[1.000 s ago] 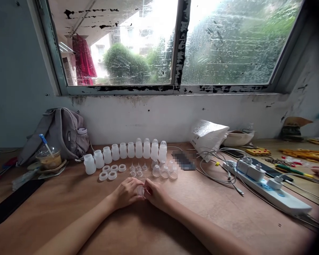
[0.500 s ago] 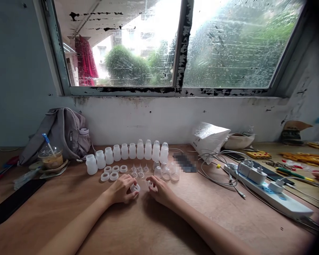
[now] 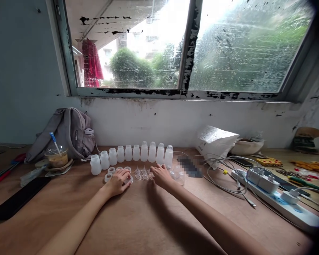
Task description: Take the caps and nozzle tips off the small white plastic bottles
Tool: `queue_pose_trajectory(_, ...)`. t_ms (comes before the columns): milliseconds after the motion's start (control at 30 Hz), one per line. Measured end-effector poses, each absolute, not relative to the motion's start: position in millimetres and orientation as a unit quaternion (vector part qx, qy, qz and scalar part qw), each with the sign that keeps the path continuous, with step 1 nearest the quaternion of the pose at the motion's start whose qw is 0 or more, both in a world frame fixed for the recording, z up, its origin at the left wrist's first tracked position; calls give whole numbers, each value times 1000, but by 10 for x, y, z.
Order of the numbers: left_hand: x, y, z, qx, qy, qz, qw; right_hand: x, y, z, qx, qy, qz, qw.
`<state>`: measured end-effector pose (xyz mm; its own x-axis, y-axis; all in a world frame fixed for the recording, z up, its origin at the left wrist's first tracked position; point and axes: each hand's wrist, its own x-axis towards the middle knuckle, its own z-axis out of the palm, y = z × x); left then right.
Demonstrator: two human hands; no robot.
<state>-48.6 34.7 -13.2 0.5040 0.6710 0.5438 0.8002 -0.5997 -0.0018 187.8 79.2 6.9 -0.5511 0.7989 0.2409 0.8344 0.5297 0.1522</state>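
Note:
My left hand (image 3: 119,181) is closed round a white ring (image 3: 128,180) at the right end of the ring group. Other white rings (image 3: 108,177) lie to its left, partly under the fingers. My right hand (image 3: 161,175) reaches over the right end of the clear nipples (image 3: 137,176), its fingers bent down; what they touch is hidden. Just beyond stands a curved row of frosted bottles (image 3: 95,165), several open-topped and several at the right with clear domed caps (image 3: 161,146). Loose clear caps (image 3: 180,177) sit right of my right hand.
A grey backpack (image 3: 69,134), a drink cup (image 3: 57,156) and a black mat (image 3: 18,200) are at the left. On the right lie a silver-white bag (image 3: 215,141), tangled cables (image 3: 220,187) and a power strip (image 3: 305,216).
The view has shifted slightly. My left hand has moved left and forward with the ring to the ring group. My right hand has moved forward to the clear nipples.

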Motion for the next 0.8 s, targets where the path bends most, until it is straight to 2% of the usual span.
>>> queue_pose_trajectory(700,-581,376,-121,-850,-443,-258,123,1845,907,98,-467,-878,-78,68)
queue_pose_trajectory(800,-589,381,-121,-849,-443,-260,120,1815,989,223,-473,-869,-97,108)
